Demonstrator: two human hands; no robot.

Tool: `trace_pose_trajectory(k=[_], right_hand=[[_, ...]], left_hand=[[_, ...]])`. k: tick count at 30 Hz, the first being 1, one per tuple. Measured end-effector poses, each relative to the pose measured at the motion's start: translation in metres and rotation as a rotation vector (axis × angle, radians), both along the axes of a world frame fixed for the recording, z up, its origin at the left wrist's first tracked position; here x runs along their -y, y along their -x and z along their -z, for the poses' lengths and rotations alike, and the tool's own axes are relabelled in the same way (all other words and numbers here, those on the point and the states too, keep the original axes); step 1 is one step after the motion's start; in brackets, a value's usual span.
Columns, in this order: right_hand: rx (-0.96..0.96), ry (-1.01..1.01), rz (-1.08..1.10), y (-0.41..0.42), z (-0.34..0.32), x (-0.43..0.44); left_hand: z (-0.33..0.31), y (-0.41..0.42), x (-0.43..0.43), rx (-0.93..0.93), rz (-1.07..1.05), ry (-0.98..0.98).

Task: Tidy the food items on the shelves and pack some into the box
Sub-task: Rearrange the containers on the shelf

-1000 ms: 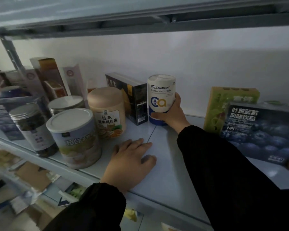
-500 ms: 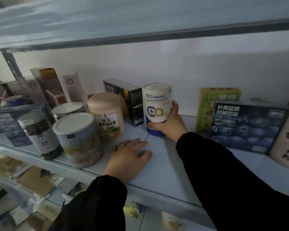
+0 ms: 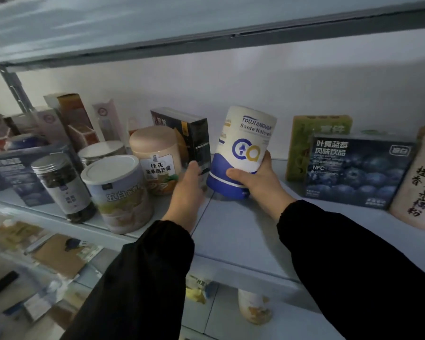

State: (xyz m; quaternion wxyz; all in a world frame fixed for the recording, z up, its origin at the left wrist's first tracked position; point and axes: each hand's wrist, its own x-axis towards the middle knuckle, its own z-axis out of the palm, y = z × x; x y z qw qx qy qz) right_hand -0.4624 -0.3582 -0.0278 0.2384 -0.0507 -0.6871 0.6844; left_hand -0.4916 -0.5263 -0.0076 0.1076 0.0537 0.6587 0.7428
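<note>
tilted white-and-blue canister (image 3: 245, 143) in the right hand (image 3: 258, 180), left hand (image 3: 188, 185) at the black box (image 3: 194, 128)

Shop or stockroom: metal shelves (image 3: 231, 229) of packaged food tins (image 3: 118, 192) and boxes (image 3: 353, 168).

The left hand (image 3: 188, 186), between the beige jar (image 3: 155, 155) and the white-and-blue canister (image 3: 243, 148), shows only its back and thumb. Its fingers lie out of sight beyond, and whether they hold anything cannot be told. The green box (image 3: 322, 133) stands half hidden behind the blueberry box (image 3: 353, 168). The cream canister (image 3: 420, 177) is cut off by the right edge. The flat packets (image 3: 59, 256) below the shelf are blurred — their labels unreadable.
</note>
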Motion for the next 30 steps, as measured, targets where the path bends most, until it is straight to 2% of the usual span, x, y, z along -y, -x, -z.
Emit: trace_pose_trajectory(k=[2,6,12,21,27,30], right_hand=[[-0.040,0.023,-0.003,0.004,0.001,0.000],[-0.064,-0.086,-0.061,0.004,0.004,-0.001],[-0.116,-0.115,-0.139,0.007,0.004,0.005],[-0.115,-0.025,-0.237,0.005,0.006,0.001],[-0.176,-0.120,-0.112,0.002,0.000,0.006],[-0.138,-0.076,-0.165,0.002,-0.002,0.003]], left_hand=[[-0.004,0.004,-0.017,0.146,0.113,-0.241],[0.013,0.012,-0.031,0.181,0.207,-0.328],[0.023,0.021,-0.028,0.107,0.221,-0.371],[0.028,0.028,-0.028,0.122,0.212,-0.391],[0.029,0.023,-0.029,-0.046,0.215,-0.345],[0.030,0.021,-0.028,-0.087,0.232,-0.358]])
